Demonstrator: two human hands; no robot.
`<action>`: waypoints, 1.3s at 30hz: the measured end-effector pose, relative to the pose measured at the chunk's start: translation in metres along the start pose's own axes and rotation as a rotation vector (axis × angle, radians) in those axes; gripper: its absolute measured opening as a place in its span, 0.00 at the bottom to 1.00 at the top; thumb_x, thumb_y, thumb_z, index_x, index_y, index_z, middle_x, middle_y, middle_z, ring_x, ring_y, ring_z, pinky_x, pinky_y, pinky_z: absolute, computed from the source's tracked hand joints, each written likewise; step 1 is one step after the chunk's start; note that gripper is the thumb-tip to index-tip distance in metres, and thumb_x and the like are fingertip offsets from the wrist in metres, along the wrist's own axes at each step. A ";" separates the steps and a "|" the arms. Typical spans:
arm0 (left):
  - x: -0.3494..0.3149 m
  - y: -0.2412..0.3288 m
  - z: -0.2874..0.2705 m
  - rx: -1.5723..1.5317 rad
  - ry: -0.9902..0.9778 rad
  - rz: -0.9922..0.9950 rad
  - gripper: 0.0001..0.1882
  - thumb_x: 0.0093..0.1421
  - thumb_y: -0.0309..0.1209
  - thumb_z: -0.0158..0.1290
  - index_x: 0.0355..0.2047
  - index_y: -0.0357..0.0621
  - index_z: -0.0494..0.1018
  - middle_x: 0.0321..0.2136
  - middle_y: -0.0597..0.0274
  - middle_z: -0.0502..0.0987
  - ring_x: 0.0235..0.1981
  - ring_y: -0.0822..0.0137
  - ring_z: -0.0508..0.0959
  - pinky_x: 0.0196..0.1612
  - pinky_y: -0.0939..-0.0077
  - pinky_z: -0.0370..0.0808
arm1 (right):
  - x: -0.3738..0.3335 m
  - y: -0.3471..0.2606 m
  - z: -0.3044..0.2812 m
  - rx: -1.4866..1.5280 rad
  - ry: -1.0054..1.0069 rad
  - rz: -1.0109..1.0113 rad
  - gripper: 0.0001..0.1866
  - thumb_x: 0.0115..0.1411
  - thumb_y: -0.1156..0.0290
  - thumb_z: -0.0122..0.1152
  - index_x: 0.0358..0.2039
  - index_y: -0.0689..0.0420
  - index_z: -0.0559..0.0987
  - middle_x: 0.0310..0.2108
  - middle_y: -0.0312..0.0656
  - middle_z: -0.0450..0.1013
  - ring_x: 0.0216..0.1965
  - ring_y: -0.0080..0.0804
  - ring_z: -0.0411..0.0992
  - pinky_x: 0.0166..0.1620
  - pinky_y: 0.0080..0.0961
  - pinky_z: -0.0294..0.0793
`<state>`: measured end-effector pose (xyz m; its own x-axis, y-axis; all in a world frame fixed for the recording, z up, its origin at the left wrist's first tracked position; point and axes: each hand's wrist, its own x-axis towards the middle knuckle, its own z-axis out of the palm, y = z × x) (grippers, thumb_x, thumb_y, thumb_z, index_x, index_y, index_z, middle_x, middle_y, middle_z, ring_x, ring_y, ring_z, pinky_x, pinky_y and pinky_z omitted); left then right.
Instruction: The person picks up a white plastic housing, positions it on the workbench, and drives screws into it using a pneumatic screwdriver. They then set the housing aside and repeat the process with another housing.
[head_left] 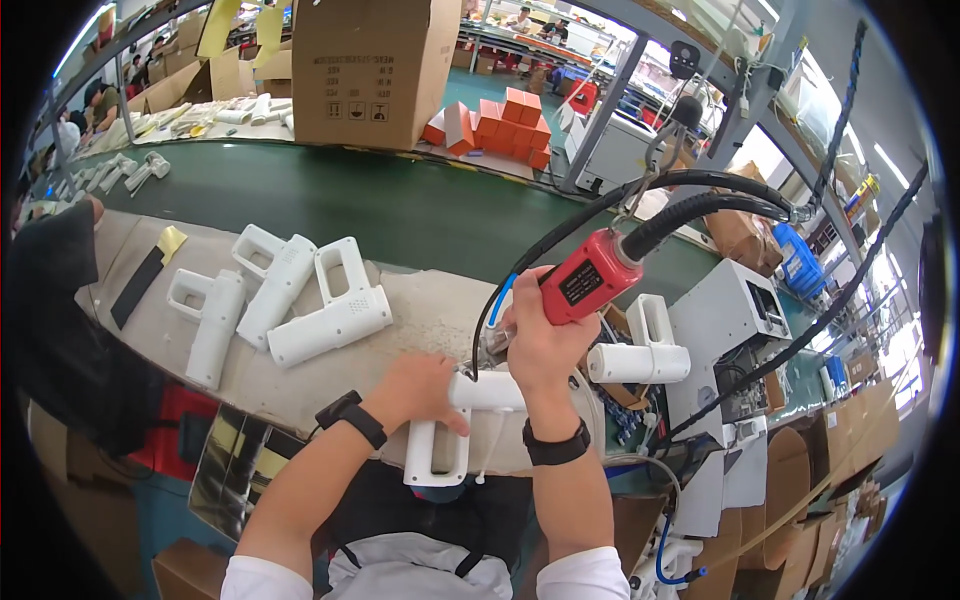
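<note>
My right hand [545,345] is wrapped round a red electric screwdriver [598,272], which hangs from a hook with a thick black cable at its top. The tool's tip is hidden by my hand. Near the table's front edge, my left hand [425,388] grips a white plastic housing with a loop handle [418,455], lying with its handle toward me. A thin white cord [488,450] hangs from this housing. Left of my hands lie three similar white housings [330,325]. Another white housing [640,362] rests to the right, beyond my right wrist.
A green conveyor belt [300,195] runs behind the cardboard-covered table [420,290]. Across it stand a large carton [370,80] and stacked orange boxes [510,125]. To the right are a grey machine [720,330] and a hanging black cable [790,345]. A dark-sleeved person [60,300] is at the left.
</note>
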<state>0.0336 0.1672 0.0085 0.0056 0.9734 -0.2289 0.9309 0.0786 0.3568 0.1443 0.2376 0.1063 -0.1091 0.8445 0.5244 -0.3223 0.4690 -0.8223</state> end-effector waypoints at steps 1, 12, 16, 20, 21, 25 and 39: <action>0.000 0.000 -0.001 0.019 -0.028 -0.006 0.48 0.31 0.63 0.65 0.43 0.37 0.72 0.42 0.50 0.75 0.45 0.52 0.75 0.48 0.62 0.73 | 0.000 0.001 0.002 0.019 -0.002 0.024 0.05 0.57 0.76 0.61 0.30 0.62 0.73 0.17 0.35 0.70 0.16 0.20 0.68 0.20 0.16 0.66; 0.000 -0.005 0.011 -0.055 0.120 0.035 0.51 0.26 0.65 0.66 0.42 0.34 0.73 0.36 0.47 0.77 0.42 0.49 0.78 0.44 0.61 0.74 | -0.013 0.046 0.006 -0.166 -0.069 0.022 0.06 0.58 0.73 0.61 0.27 0.60 0.74 0.16 0.33 0.70 0.17 0.18 0.68 0.21 0.17 0.66; 0.011 -0.005 0.012 -0.142 0.164 -0.055 0.45 0.25 0.61 0.69 0.38 0.40 0.75 0.36 0.48 0.78 0.40 0.49 0.78 0.43 0.60 0.74 | -0.004 0.020 -0.001 -0.128 0.072 -0.132 0.04 0.58 0.76 0.58 0.30 0.62 0.73 0.15 0.35 0.68 0.15 0.20 0.68 0.20 0.16 0.65; 0.020 -0.008 0.019 -0.153 0.267 0.002 0.38 0.27 0.59 0.69 0.35 0.46 0.76 0.33 0.50 0.79 0.36 0.49 0.78 0.40 0.60 0.75 | -0.004 -0.042 -0.005 0.026 0.028 0.025 0.03 0.57 0.78 0.56 0.31 0.63 0.72 0.15 0.36 0.68 0.14 0.22 0.67 0.18 0.15 0.63; 0.022 -0.008 0.017 -0.154 0.266 0.007 0.38 0.27 0.59 0.69 0.35 0.46 0.76 0.33 0.50 0.79 0.36 0.49 0.78 0.40 0.60 0.75 | -0.007 -0.035 -0.009 -0.022 0.017 -0.006 0.03 0.57 0.78 0.55 0.31 0.63 0.72 0.15 0.36 0.68 0.14 0.22 0.67 0.17 0.15 0.63; 0.028 -0.013 0.027 -0.108 0.211 0.029 0.40 0.29 0.61 0.67 0.36 0.43 0.74 0.33 0.53 0.78 0.39 0.52 0.77 0.42 0.60 0.74 | -0.015 -0.020 -0.013 -0.078 0.007 0.038 0.03 0.57 0.78 0.56 0.30 0.63 0.72 0.16 0.36 0.68 0.14 0.21 0.67 0.18 0.17 0.63; -0.009 -0.052 0.049 -0.613 0.245 -0.017 0.43 0.36 0.50 0.70 0.48 0.37 0.69 0.47 0.41 0.70 0.50 0.44 0.68 0.57 0.58 0.63 | -0.020 -0.027 -0.018 -0.008 -0.018 0.006 0.03 0.56 0.81 0.55 0.32 0.64 0.72 0.17 0.36 0.69 0.16 0.20 0.67 0.21 0.17 0.67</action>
<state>0.0026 0.1435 -0.0526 -0.1577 0.9861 -0.0520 0.5528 0.1318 0.8229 0.1725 0.2127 0.1137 -0.1280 0.8427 0.5229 -0.3143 0.4656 -0.8273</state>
